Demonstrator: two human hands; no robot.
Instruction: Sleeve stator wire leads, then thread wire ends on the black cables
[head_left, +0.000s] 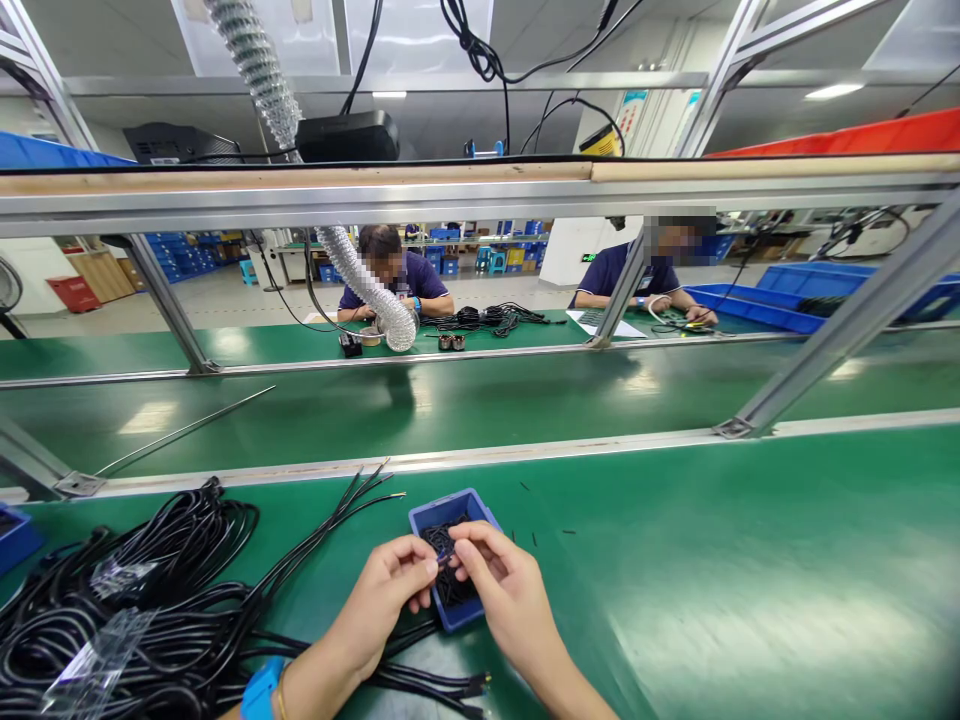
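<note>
Both hands meet above a small blue bin [445, 507] that holds many short black pieces [455, 590]. My left hand [386, 590] has its thumb and index finger pinched on a small dark piece [442, 558]. From the other side my right hand [504, 580] reaches the same spot, its fingertips pressed together at that piece. Exactly how each fingertip grips is too small to tell. A large heap of black cables [135, 600] lies left of my left hand, and some cable ends run beneath my left wrist.
A few loose black bits [569, 532] lie on the green table [720, 560] right of the bin. A metal frame rail [480, 455] crosses behind it. A blue container [16, 540] stands far left. Two people [394, 270] sit across, beside more cables [495, 318] and blue trays [757, 308].
</note>
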